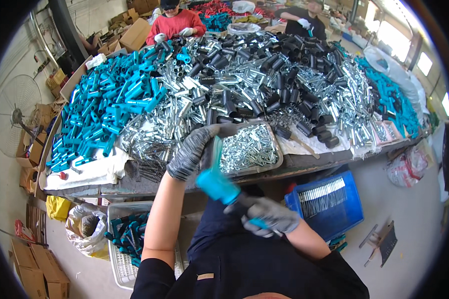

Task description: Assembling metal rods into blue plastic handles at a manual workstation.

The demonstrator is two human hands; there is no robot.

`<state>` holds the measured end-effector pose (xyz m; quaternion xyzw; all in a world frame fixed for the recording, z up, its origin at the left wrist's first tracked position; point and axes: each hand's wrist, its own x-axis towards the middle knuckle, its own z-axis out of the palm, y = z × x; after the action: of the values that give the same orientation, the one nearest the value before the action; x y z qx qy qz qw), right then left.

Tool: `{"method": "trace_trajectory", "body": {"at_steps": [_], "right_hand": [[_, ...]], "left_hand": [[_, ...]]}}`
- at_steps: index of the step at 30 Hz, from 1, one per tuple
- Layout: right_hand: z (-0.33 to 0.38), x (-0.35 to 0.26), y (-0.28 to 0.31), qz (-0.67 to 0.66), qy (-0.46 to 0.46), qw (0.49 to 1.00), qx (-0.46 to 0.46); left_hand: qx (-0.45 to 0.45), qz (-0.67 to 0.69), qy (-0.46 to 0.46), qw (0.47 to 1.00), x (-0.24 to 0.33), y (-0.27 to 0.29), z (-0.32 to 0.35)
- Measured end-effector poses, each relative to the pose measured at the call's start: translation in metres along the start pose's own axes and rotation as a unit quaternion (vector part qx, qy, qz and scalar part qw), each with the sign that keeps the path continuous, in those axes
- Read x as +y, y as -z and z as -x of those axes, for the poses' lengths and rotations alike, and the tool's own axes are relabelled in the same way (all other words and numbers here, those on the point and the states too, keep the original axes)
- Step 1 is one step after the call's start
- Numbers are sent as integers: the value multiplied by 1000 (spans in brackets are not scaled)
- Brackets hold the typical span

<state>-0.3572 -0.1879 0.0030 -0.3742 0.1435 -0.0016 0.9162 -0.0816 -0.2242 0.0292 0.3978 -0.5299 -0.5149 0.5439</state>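
Observation:
A blurred teal-and-black tool-like piece (218, 187) spans my two gloved hands, in front of the table's near edge. My left hand (190, 153) is closed round its upper end, where a black and pale teal part shows by the fingers. At its lower end my right hand (273, 215) is closed round a black section; a teal piece and a thin metal tip stick out under the fingers. Motion smears the join between the parts. Just beyond my left hand stands a clear plastic tray (278, 158) of small silver metal parts.
On the table lie heaps of teal tubular parts (127, 94), silver metal pieces (184, 104) and black tubes (284, 94). Below are a blue bin (355, 219) of metal rods and a white basket (115, 264) of teal-and-black pieces. Two people (177, 25) work across the table.

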Motion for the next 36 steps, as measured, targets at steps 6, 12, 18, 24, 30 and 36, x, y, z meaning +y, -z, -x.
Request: {"method": "trace_trajectory", "body": {"at_steps": [6, 12, 18, 24, 30, 36], "right_hand": [[3, -17, 19, 31, 94, 987, 128], [-11, 2, 37, 150, 69, 968, 189], [-15, 12, 7, 127, -34, 990, 54], [6, -15, 32, -90, 106, 983, 124], [-33, -15, -10, 118, 169, 954, 219], [-43, -4, -5, -92, 98, 991, 7]], "left_hand": [[-11, -52, 36, 998, 11, 13, 10], [-5, -168, 76, 983, 16, -7, 7], [-62, -50, 19, 997, 14, -7, 7], [178, -99, -44, 978, -33, -9, 3], [118, 107, -92, 983, 3, -80, 0], [-80, 216, -40, 972, 30, -73, 2]]}}
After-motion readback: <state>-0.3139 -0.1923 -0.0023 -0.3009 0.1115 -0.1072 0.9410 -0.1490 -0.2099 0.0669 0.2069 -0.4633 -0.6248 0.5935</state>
